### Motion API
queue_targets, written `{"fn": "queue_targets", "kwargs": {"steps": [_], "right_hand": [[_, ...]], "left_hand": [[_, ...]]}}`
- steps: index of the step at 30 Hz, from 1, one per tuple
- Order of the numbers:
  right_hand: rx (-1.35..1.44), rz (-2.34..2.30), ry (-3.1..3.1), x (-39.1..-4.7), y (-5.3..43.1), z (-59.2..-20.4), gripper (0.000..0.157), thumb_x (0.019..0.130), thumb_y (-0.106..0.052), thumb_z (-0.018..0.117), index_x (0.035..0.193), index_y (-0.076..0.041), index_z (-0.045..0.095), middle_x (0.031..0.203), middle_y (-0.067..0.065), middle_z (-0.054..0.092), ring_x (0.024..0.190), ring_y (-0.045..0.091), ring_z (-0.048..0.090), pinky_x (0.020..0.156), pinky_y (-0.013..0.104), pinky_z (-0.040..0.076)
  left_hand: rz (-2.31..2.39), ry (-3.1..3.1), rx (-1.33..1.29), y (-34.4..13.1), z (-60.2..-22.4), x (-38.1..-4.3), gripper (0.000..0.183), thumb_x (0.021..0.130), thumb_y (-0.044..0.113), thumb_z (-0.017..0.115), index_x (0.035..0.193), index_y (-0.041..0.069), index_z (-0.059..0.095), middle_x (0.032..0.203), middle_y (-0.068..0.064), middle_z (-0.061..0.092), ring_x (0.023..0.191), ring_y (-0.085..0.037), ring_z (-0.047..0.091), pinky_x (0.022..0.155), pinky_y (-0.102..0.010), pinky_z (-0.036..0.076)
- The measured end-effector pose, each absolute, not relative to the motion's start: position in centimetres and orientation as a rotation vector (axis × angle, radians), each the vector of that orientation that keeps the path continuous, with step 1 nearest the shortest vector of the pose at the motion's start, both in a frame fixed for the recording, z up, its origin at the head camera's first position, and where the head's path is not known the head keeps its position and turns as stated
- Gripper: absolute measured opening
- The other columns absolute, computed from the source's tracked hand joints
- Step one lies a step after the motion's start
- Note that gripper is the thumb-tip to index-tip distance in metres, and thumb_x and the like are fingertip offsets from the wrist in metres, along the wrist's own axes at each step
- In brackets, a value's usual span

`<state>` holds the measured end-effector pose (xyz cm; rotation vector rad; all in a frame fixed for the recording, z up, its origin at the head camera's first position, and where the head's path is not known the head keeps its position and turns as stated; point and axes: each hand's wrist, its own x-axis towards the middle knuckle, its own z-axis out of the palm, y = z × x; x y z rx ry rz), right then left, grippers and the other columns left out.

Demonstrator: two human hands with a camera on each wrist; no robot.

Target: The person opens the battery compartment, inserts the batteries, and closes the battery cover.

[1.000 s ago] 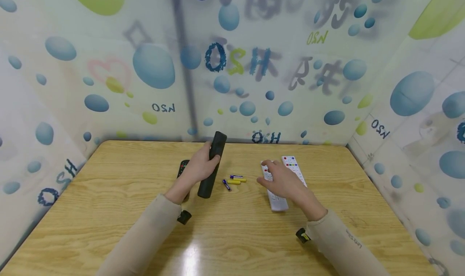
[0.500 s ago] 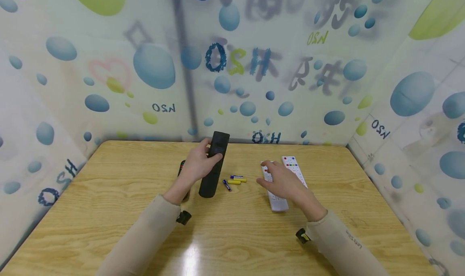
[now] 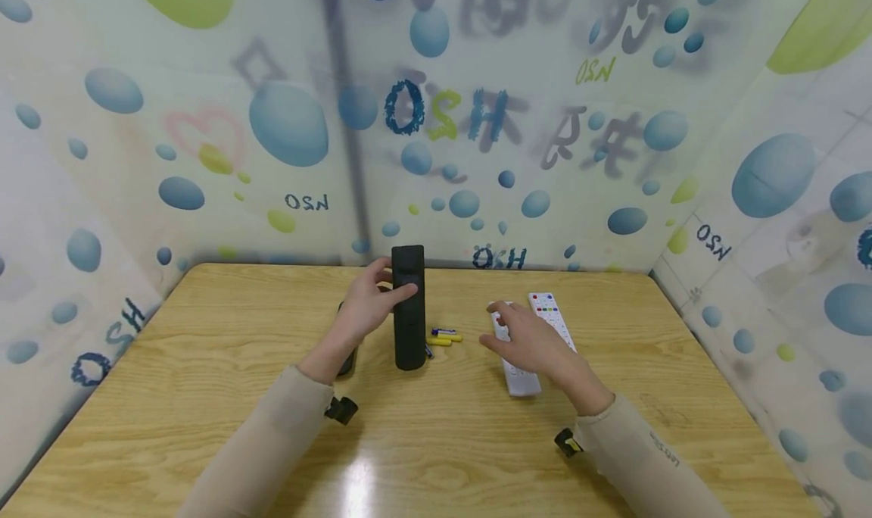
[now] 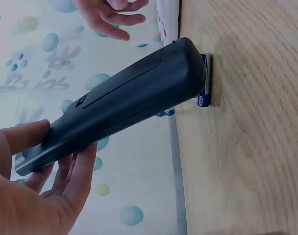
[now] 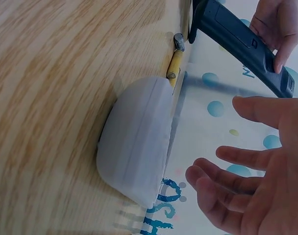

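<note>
My left hand (image 3: 368,304) grips a black remote control (image 3: 409,325) near its far end, thumb on one side and fingers on the other. The remote is tilted, its far end raised and its near end low by the table. Its buttonless back, with a battery cover, shows in the left wrist view (image 4: 124,90). Small batteries (image 3: 446,338), yellow and blue, lie just right of it. My right hand (image 3: 534,341) hovers with loosely bent fingers over a white remote control (image 3: 521,383), holding nothing; a gap between them shows in the right wrist view (image 5: 252,171).
A second white remote control (image 3: 555,318) lies right of the first, partly behind my right hand. Another dark remote control (image 3: 348,362) lies mostly hidden behind my left hand. Patterned walls (image 3: 436,223) border the wooden table (image 3: 443,450) at the back and sides.
My left hand has turned the black remote's back towards the head camera and swung its near end right, partly covering a blue battery. My right hand has hardly moved.
</note>
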<state>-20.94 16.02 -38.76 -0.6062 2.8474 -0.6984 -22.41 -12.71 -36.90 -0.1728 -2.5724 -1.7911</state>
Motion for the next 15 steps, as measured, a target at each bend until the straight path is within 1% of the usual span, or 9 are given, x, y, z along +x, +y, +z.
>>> {"fn": "queue_targets", "kwargs": {"steps": [2,4,7,9,15], "right_hand": [[-0.604,-0.695,2.845,-20.91,16.02,-38.71,0.054,0.103,-0.034,0.065,0.145,-0.004,0.051,0.13,0.02,0.061,0.114,0.033,0.063,0.087,0.049,0.055],[-0.6,-0.687,2.846,-20.89,15.98,-38.62,0.054,0.103,-0.034,0.065,0.145,-0.005,0.051,0.129,0.019,0.061,0.112,0.032,0.063,0.086,0.048,0.055],[-0.593,-0.677,2.852,-20.87,15.89,-38.54,0.053,0.102,-0.034,0.065,0.145,-0.005,0.052,0.127,0.018,0.062,0.107,0.029,0.063,0.083,0.047,0.055],[-0.593,-0.679,2.856,-20.83,15.81,-38.51,0.053,0.102,-0.034,0.066,0.145,-0.006,0.052,0.125,0.017,0.063,0.103,0.028,0.063,0.082,0.046,0.055],[-0.629,-0.736,2.84,-20.64,15.67,-38.57,0.052,0.101,-0.033,0.067,0.144,-0.007,0.053,0.126,0.017,0.063,0.104,0.028,0.063,0.083,0.044,0.055]], "left_hand": [[-1.843,-2.536,-0.145,-12.68,-36.87,-22.42,0.052,0.098,0.019,0.074,0.144,0.011,0.052,0.127,-0.018,0.061,0.103,-0.032,0.064,0.084,-0.048,0.058],[-1.897,-2.498,-0.137,-12.66,-36.85,-22.44,0.054,0.097,0.017,0.075,0.144,0.011,0.05,0.125,-0.019,0.061,0.101,-0.032,0.065,0.081,-0.044,0.06],[-2.003,-2.44,-0.137,-12.62,-36.8,-22.42,0.055,0.096,0.013,0.075,0.144,0.009,0.049,0.124,-0.021,0.062,0.101,-0.032,0.065,0.078,-0.042,0.061],[-2.067,-2.409,-0.132,-12.57,-36.74,-22.39,0.056,0.096,0.012,0.075,0.145,0.009,0.048,0.125,-0.021,0.061,0.102,-0.032,0.065,0.077,-0.041,0.061],[-2.157,-2.369,-0.111,-12.42,-36.75,-22.42,0.058,0.096,0.012,0.075,0.146,0.008,0.046,0.127,-0.022,0.06,0.107,-0.034,0.065,0.079,-0.043,0.061]]}}
